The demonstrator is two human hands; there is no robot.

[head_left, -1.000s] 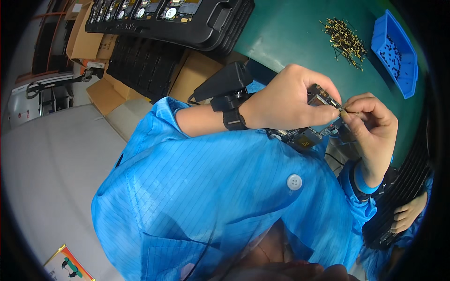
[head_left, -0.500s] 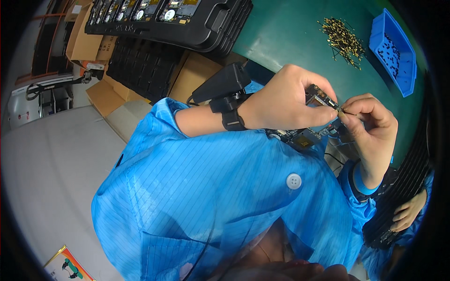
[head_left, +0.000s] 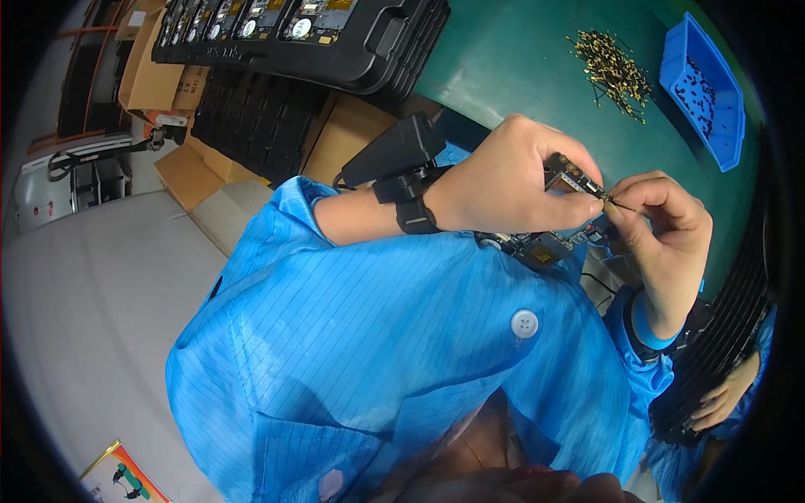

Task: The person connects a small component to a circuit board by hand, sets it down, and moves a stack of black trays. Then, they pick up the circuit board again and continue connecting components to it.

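My left hand [head_left: 520, 180] grips a small dark circuit board [head_left: 570, 176] above the green table [head_left: 511, 67]. A black strap with a box sits on that wrist. My right hand [head_left: 662, 226] pinches a tiny gold connector [head_left: 609, 199] between thumb and forefinger, right at the board's edge. Another circuit board [head_left: 537, 247] lies just under my hands, partly hidden by my blue sleeve.
A heap of gold connectors [head_left: 612, 63] lies on the table, with a blue bin [head_left: 704, 92] of small dark parts beside it. Black trays holding boards [head_left: 302, 33] stand at the far left, cardboard boxes [head_left: 193, 168] below them. Another person's hand [head_left: 729, 394] shows at the right edge.
Both hands stay close together at the board; the right hand's fingers have shifted slightly at the board's edge.
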